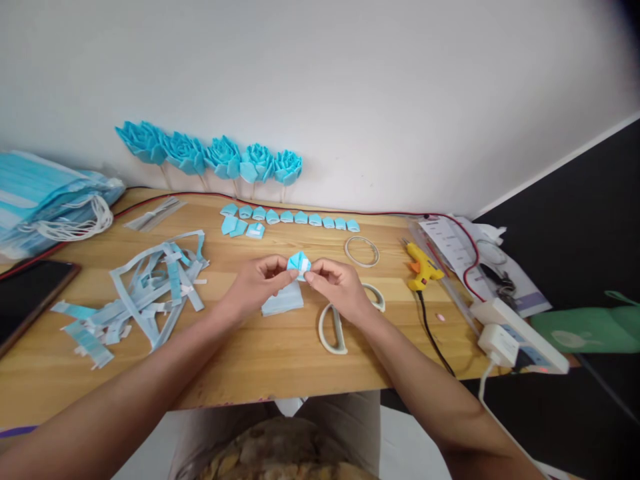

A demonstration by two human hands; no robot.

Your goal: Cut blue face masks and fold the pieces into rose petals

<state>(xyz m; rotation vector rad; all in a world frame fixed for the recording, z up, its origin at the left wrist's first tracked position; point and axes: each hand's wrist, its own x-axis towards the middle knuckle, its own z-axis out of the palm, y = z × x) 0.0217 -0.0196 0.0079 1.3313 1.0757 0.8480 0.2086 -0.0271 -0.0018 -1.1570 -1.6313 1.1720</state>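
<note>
Between my two hands is a small folded blue petal (pixel 299 261) with a white strip on its front. The fingers of my left hand (pixel 263 279) pinch its left side. On the opposite side, my right hand (pixel 336 283) grips the lower right corner with thumb and finger. Just below lies a pale blue fabric piece (pixel 283 300), flat on the table. Scissors with white handles (pixel 330 330) lie partly under my right hand, their blades hidden. Farther back sits a row of several folded petals (pixel 287 217), with a few loose squares (pixel 255 230) in front.
Several blue fabric roses (pixel 223 157) on sticks lean against the wall. Blue face masks (pixel 45 190) are stacked at left, near cut scraps (pixel 150 287) and a phone (pixel 37 287). At right are a tape ring (pixel 362 251), a yellow glue gun (pixel 423 265) and a power strip (pixel 520 333).
</note>
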